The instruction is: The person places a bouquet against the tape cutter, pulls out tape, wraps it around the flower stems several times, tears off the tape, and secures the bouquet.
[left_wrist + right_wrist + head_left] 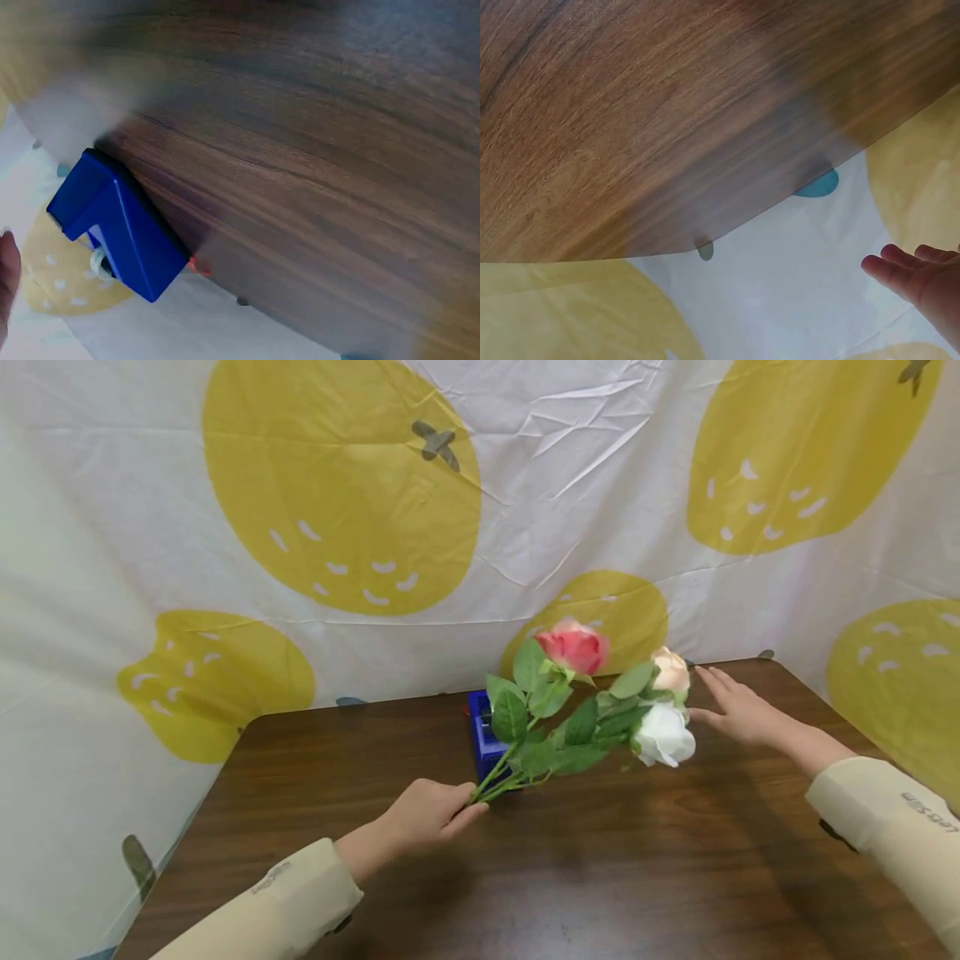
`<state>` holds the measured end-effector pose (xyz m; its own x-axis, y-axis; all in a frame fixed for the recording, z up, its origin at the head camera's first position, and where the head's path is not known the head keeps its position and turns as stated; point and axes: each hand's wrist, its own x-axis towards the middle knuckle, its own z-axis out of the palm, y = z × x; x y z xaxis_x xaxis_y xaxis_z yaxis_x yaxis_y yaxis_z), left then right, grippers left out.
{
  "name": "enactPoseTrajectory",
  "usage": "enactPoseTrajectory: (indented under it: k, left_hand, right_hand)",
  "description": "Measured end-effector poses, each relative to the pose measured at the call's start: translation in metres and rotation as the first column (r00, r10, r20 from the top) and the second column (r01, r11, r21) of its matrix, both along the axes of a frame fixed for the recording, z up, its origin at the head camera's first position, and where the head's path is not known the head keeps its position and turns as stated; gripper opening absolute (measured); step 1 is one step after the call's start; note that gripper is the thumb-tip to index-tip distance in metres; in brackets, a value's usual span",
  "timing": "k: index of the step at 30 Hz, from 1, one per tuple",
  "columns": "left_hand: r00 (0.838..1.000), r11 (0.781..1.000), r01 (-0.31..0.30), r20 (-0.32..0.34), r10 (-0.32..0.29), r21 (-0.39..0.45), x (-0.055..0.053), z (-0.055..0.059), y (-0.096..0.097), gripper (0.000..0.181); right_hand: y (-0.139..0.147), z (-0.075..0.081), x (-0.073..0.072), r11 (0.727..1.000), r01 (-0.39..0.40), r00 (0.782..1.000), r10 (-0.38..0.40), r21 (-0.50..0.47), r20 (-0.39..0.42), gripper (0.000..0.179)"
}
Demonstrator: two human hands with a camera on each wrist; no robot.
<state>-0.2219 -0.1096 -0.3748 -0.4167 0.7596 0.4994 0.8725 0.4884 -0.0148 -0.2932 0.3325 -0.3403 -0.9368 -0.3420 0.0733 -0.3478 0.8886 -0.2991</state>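
Observation:
My left hand point(423, 814) pinches the lower stems of several roses between thumb and fingers, holding them above the table. The stems slant to the right, with green leaves point(555, 739) along them. At the top are a red-pink rose point(573, 647), a peach rose point(672, 673) and a white rose point(664, 734). My right hand point(742, 706) is beside the peach and white blooms, fingers extended and spread, holding nothing. In the right wrist view, the fingers point(900, 271) of that hand are apart from any object.
A blue angular box point(483, 739) stands on the brown wooden table point(322, 777), partly hidden behind the stems. In the left wrist view the blue box point(124, 225) shows a whitish round part. A white curtain point(525, 543) with yellow fruit prints hangs behind the table.

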Motion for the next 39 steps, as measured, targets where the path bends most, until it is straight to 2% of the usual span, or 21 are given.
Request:
enactPoseTrajectory:
  k: [2, 4, 7, 9, 12, 14, 21, 24, 28, 31, 36, 39]
  left_hand:
    - [0.994, 0.996, 0.04, 0.1, -0.032, -0.077, -0.002, -0.001, 0.004, 0.043]
    - [0.979, 0.985, 0.09, 0.193, -0.06, -0.15, -0.005, -0.004, 0.008, 0.035]
    - [0.949, 0.96, 0.165, 0.303, -0.091, -0.228, -0.007, -0.01, 0.015, 0.025]
    - [0.921, 0.946, 0.21, 0.376, -0.106, -0.247, -0.008, -0.015, 0.02, 0.025]
    - [0.889, 0.933, 0.242, 0.445, -0.104, -0.266, -0.008, -0.024, 0.025, 0.025]
    - [0.881, 0.927, 0.244, 0.465, -0.089, -0.284, -0.009, -0.028, 0.028, 0.025]
    - [0.93, 0.896, 0.174, 0.367, -0.013, -0.409, -0.016, -0.04, 0.035, 0.027]
    - [0.949, 0.874, 0.14, 0.315, 0.016, -0.465, -0.018, -0.043, 0.039, 0.027]
    - [0.976, 0.843, 0.095, 0.218, 0.027, -0.529, -0.02, -0.043, 0.046, 0.026]
    - [0.991, 0.833, 0.046, 0.13, 0.031, -0.552, -0.021, -0.043, 0.05, 0.025]
    - [0.999, 0.831, -0.022, 0.016, 0.038, -0.556, -0.021, -0.045, 0.056, 0.026]
    - [0.998, 0.828, -0.039, -0.061, 0.006, -0.559, -0.021, -0.046, 0.057, 0.03]
  right_hand:
    - [0.002, 0.0, -0.002, 1.0, -0.022, 1.0, 0.022, -0.003, -0.018, 0.067]
    - [0.001, 0.0, -0.004, 0.999, -0.045, 0.999, 0.044, -0.015, -0.026, 0.061]
    - [-0.002, 0.001, -0.005, 0.997, -0.063, 0.998, 0.062, -0.042, -0.025, 0.058]
    - [-0.006, 0.002, -0.005, 0.996, -0.074, 0.997, 0.073, -0.057, -0.022, 0.056]
    - [-0.011, 0.004, -0.004, 0.994, -0.091, 0.996, 0.089, -0.065, -0.028, 0.053]
    - [-0.014, 0.006, -0.003, 0.993, -0.101, 0.995, 0.099, -0.064, -0.033, 0.052]
    - [-0.017, 0.012, -0.001, 0.993, -0.097, 0.995, 0.096, -0.067, -0.013, 0.053]
    - [-0.017, 0.014, 0.0, 0.993, -0.097, 0.995, 0.096, -0.063, -0.005, 0.053]
    - [-0.02, 0.018, 0.002, 0.993, -0.097, 0.995, 0.098, -0.068, 0.003, 0.054]
    - [-0.022, 0.021, 0.004, 0.992, -0.101, 0.995, 0.102, -0.071, 0.013, 0.055]
    - [-0.027, 0.026, 0.005, 0.992, -0.119, 0.993, 0.118, -0.041, -0.015, 0.052]
    - [-0.031, 0.03, 0.005, 0.99, -0.136, 0.99, 0.135, -0.022, -0.05, 0.05]
